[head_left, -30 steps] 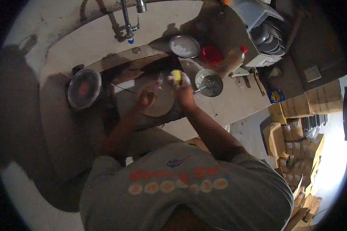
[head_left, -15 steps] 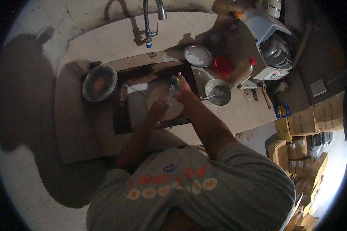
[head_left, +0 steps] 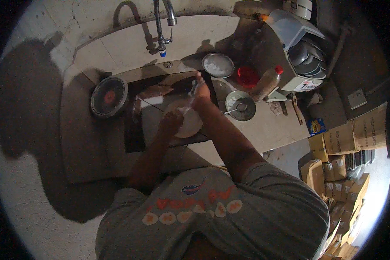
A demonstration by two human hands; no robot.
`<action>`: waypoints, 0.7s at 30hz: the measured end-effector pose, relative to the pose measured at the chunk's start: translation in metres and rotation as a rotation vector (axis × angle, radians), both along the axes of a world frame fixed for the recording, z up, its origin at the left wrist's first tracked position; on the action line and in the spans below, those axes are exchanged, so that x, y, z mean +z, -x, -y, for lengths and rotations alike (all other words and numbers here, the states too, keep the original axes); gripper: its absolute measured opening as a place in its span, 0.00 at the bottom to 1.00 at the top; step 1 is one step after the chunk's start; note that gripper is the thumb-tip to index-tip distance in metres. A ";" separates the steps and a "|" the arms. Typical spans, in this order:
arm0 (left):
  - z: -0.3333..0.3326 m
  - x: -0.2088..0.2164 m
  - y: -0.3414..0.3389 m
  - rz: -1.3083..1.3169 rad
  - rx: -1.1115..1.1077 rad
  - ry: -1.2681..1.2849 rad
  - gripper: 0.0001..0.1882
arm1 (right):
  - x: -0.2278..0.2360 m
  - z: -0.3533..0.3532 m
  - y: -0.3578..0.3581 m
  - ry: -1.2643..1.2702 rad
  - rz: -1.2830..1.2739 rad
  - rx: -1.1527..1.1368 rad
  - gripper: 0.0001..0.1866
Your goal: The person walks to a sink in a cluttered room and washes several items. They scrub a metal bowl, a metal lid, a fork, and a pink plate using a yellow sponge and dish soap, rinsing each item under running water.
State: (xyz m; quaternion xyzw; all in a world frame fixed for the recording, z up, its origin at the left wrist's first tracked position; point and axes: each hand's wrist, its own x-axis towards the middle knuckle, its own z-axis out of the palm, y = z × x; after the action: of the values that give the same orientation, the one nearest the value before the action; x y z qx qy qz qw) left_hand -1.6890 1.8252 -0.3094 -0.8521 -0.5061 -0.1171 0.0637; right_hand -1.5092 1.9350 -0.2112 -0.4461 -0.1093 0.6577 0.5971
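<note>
Over the sink [head_left: 133,136], my left hand [head_left: 172,119] is closed on the handle end of a fork, its pale, wet part [head_left: 185,109] showing between my hands. Just beyond it, my right hand [head_left: 200,92] is wrapped round the fork's far end with a sponge; a little foam shows at the fingers. The sponge and the tines are mostly hidden now; the earlier frame shows them. Below my hands a pale round dish [head_left: 194,125] lies in the basin, partly covered by my left hand and forearm.
A metal faucet [head_left: 161,30] rises behind the sink. Left stands a round lidded pan [head_left: 109,97]. To the right are a bowl of white stuff [head_left: 218,65], a red dish [head_left: 247,77], a metal bowl with a spoon [head_left: 240,106], a red-capped bottle [head_left: 268,82] and a plate rack [head_left: 305,60].
My right hand has turned and closed over the sponge and the fork's tines, which showed before. My left hand has shifted slightly left. The whole view has shifted a little.
</note>
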 end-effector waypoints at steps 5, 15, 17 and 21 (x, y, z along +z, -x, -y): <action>0.024 0.011 0.038 0.456 0.083 0.369 0.19 | 0.012 -0.062 -0.058 -0.120 -0.125 -0.099 0.31; 0.022 0.031 0.000 1.764 0.516 0.931 0.20 | -0.011 -0.141 -0.123 -0.224 1.999 0.722 0.30; 0.017 0.046 -0.006 1.769 0.516 0.994 0.22 | -0.008 -0.144 -0.123 -0.259 2.041 0.716 0.28; 0.000 0.034 -0.004 1.830 0.356 1.006 0.20 | -0.014 -0.161 -0.142 -0.162 2.017 0.775 0.24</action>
State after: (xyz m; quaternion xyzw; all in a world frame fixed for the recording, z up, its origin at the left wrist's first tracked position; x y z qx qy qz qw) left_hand -1.6846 1.8256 -0.2753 -0.2811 -0.4689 -0.4803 -0.6859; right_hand -1.3669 2.0962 -0.2249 -0.6758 -0.7267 0.1227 0.0114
